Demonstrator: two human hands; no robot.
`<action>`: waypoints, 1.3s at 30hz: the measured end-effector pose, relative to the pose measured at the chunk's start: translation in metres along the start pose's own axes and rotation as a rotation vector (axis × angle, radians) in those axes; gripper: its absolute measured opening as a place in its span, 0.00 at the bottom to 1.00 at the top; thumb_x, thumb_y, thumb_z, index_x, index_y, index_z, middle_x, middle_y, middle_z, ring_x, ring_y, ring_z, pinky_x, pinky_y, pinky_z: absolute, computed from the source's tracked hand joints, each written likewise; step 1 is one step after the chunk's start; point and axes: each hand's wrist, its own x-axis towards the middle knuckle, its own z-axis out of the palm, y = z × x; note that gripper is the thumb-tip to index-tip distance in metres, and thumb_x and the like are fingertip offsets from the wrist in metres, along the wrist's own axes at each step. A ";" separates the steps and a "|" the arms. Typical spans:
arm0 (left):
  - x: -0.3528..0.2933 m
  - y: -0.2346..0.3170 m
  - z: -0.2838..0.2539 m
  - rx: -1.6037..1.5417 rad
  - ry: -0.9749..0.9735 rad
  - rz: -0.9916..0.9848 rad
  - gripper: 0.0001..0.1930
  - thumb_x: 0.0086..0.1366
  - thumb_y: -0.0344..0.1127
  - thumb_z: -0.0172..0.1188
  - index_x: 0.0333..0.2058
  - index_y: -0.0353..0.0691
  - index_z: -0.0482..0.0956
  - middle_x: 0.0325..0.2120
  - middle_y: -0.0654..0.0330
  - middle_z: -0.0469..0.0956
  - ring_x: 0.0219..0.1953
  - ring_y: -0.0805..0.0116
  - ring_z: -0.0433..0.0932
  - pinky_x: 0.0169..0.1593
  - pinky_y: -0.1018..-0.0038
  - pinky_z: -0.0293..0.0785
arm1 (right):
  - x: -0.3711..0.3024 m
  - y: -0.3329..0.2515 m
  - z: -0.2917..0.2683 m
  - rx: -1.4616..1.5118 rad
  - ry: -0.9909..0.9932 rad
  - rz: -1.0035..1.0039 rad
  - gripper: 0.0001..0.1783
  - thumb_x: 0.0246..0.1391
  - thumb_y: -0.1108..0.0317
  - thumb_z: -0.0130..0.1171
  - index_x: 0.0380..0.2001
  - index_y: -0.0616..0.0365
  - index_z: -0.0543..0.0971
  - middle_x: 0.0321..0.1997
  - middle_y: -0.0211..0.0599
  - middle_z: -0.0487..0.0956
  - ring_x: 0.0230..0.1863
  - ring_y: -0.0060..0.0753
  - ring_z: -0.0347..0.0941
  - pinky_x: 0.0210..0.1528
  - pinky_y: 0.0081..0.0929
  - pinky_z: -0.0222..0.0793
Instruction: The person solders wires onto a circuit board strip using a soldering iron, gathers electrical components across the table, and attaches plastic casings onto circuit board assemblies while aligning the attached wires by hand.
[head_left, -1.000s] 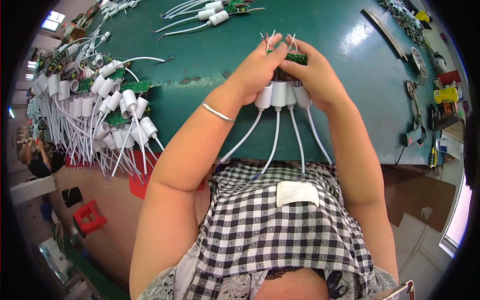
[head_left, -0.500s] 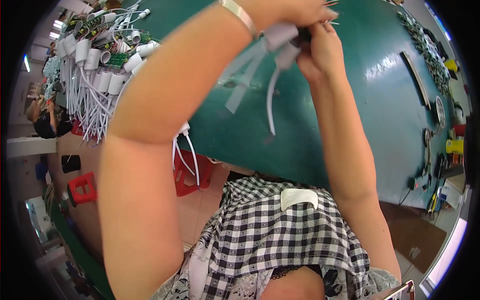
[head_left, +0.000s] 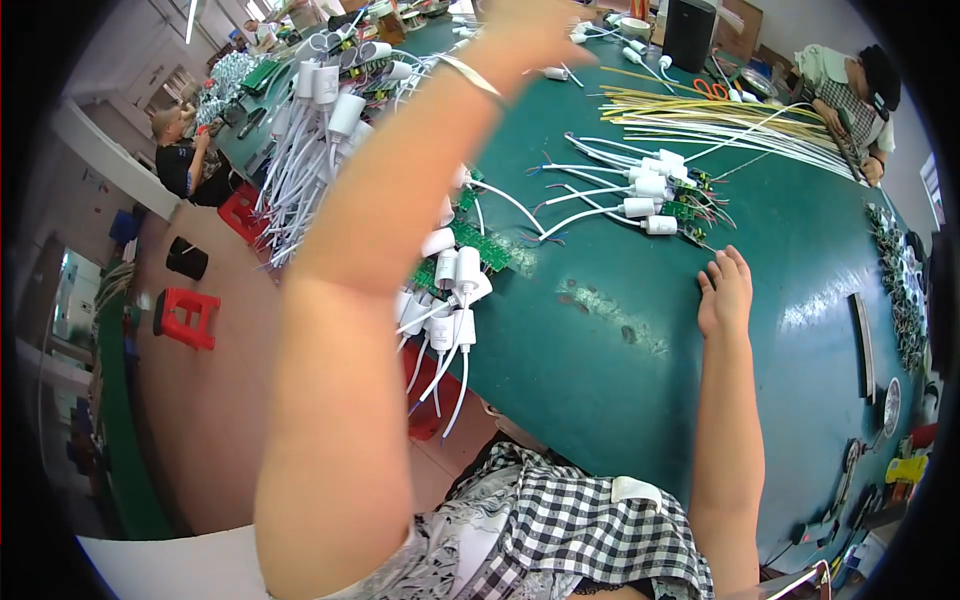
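My left hand [head_left: 535, 40] reaches far across the table at the top of the view, smeared by motion; whether it holds anything does not show. Just below it lies a small white cable part [head_left: 555, 73]. My right hand [head_left: 727, 292] rests over the green table [head_left: 600, 400], fingers apart and nothing in them. Beyond its fingertips lies a row of white cylindrical caps [head_left: 650, 187], with white cables running left and small green circuit boards [head_left: 683, 208] on their right. Under my left arm sit more white caps [head_left: 467, 268] among green boards [head_left: 487, 247].
A heap of white caps and cables [head_left: 325, 120] fills the table's left side. Bundled yellow and white rods [head_left: 720, 118] lie at the far right, near another person [head_left: 850, 100]. A dark metal strip [head_left: 862, 345] and circuit boards [head_left: 898, 290] line the right. Another person [head_left: 185, 155] sits far left.
My hands have parted: the left has swung far out, the right has drawn apart and opened. The white caps that were at my hands have left them. The view has tilted up.
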 end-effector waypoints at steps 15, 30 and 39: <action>-0.067 -0.022 -0.225 0.620 0.222 -0.481 0.12 0.52 0.42 0.57 0.31 0.40 0.77 0.28 0.49 0.77 0.33 0.47 0.75 0.36 0.55 0.70 | -0.058 -0.036 -0.020 -0.190 -0.264 -0.086 0.10 0.58 0.65 0.49 0.40 0.56 0.73 0.45 0.33 0.75 0.39 0.21 0.69 0.39 0.21 0.65; -0.190 0.318 -0.115 -0.630 -0.064 0.314 0.16 0.49 0.35 0.60 0.39 0.40 0.78 0.33 0.59 0.79 0.22 0.70 0.74 0.22 0.76 0.68 | -0.133 -0.095 -0.073 -0.160 -0.718 0.086 0.27 0.54 0.66 0.52 0.56 0.60 0.61 0.42 0.39 0.75 0.37 0.30 0.75 0.40 0.25 0.73; -0.156 0.294 -0.092 -0.951 0.291 -0.070 0.26 0.47 0.35 0.67 0.46 0.38 0.72 0.46 0.52 0.72 0.44 0.56 0.73 0.48 0.67 0.69 | -0.177 -0.103 -0.100 -0.791 -0.718 -0.334 0.24 0.45 0.74 0.56 0.49 0.57 0.70 0.38 0.38 0.76 0.34 0.30 0.73 0.37 0.28 0.70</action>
